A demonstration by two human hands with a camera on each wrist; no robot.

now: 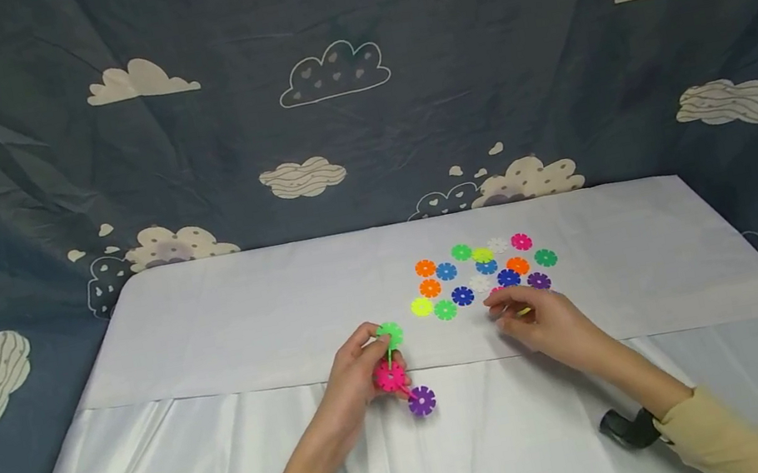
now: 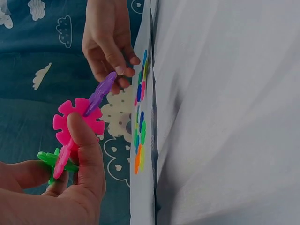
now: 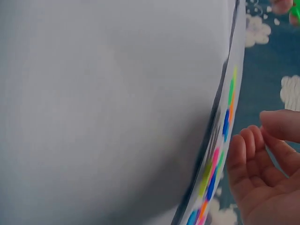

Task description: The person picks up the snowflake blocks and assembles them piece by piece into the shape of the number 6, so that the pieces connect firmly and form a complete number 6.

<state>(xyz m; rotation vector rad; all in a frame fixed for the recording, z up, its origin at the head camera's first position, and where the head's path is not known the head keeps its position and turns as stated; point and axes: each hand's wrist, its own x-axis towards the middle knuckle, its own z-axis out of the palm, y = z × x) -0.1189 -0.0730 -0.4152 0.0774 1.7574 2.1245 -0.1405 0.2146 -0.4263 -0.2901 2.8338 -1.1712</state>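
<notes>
My left hand grips a small chain of slotted plastic flower discs. In the left wrist view it joins a green disc, two pink discs and a purple disc, which sticks out at the free end. The thumb lies against the pink ones. My right hand hovers at the near edge of the loose discs, its fingers loosely bent. In the right wrist view, nothing shows between the thumb and fingers.
Loose discs in orange, blue, green, yellow, white, pink and purple lie spread on the white table cover, right of centre. A dark curtain with cloud prints hangs behind. Black wrist-worn devices are on both arms.
</notes>
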